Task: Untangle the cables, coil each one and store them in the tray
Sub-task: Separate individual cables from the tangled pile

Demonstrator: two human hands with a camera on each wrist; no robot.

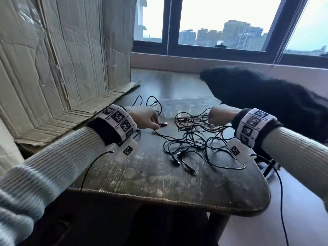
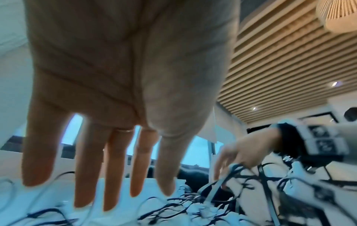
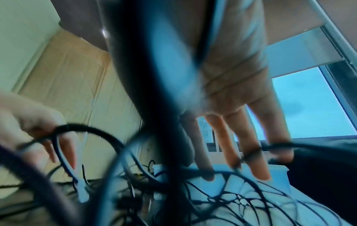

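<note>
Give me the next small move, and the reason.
Probably pinch the reddish plug with the left hand and draw it leftward. That hand is right at it, while the right hand holds the black tangle, uncoiled, in front of the tray.

High-rise room, window (image 1: pixel 227 11) over city towers (image 1: pixel 232 32), worn table (image 1: pixel 142 174), cardboard (image 1: pixel 53 68), slatted ceiling (image 2: pixel 280 61)

We are touching a plug (image 1: pixel 163 124) with our left hand (image 1: pixel 145 118) and holding tangled cables (image 1: pixel 195 139) with our right hand (image 1: pixel 219 116), beside the tray (image 1: pixel 188 103).

Black cables (image 1: pixel 195 139), clear tray (image 1: pixel 188 105)
</note>
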